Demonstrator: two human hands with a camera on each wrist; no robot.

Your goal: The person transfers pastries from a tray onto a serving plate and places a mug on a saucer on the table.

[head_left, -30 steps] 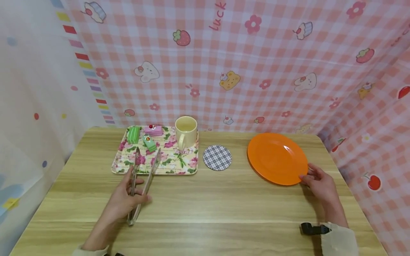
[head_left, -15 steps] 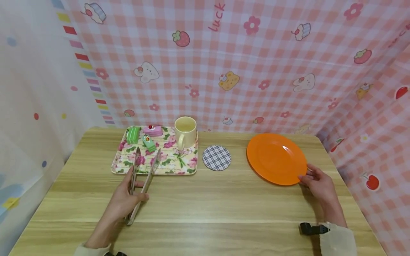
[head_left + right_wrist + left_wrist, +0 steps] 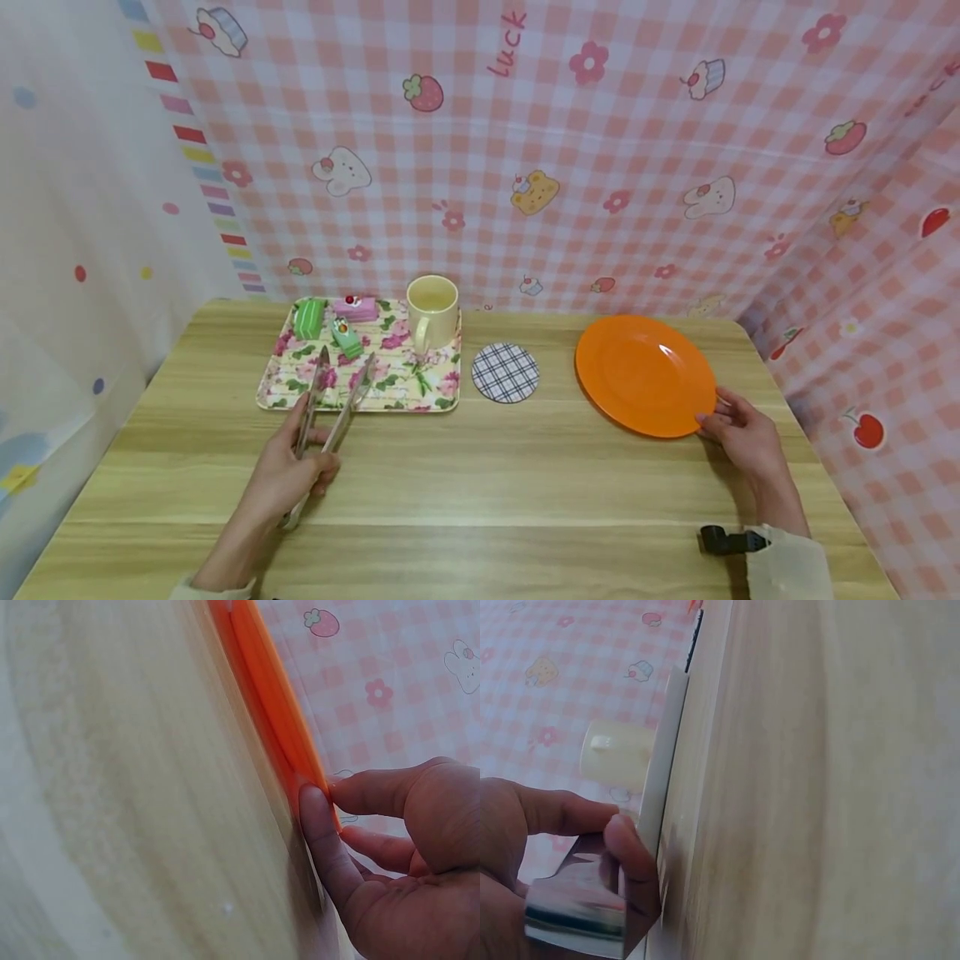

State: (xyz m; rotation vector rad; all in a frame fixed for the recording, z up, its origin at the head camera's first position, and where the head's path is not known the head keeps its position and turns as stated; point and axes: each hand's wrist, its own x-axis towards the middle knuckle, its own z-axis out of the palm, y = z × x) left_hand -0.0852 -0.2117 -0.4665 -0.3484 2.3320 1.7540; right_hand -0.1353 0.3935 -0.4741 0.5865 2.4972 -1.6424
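My left hand (image 3: 281,477) holds a pair of metal tongs (image 3: 348,408). Their arms are spread, and the tips reach over the front of a floral tray (image 3: 405,393). In the left wrist view, thumb and fingers curl round the shiny tongs (image 3: 577,915). Just past the tips lie a light green toy cake slice (image 3: 346,339), a green striped one (image 3: 308,320) and a pink one (image 3: 356,309), all on the tray. At the right, my right hand (image 3: 750,437) pinches the rim of an orange plate (image 3: 645,375). The right wrist view has the thumb on one face of the plate (image 3: 277,697), fingers behind.
A pale yellow mug (image 3: 432,312) stands at the tray's right end. Between tray and plate lies a round checked coaster (image 3: 506,372). Checked pink cloth (image 3: 480,167) hangs behind the wooden table (image 3: 480,500), with more cloth along both sides.
The tongs' joined end has swung slightly left in my left hand, and the thumb has shifted along them. My right hand keeps its pinch on the plate, which stays put.
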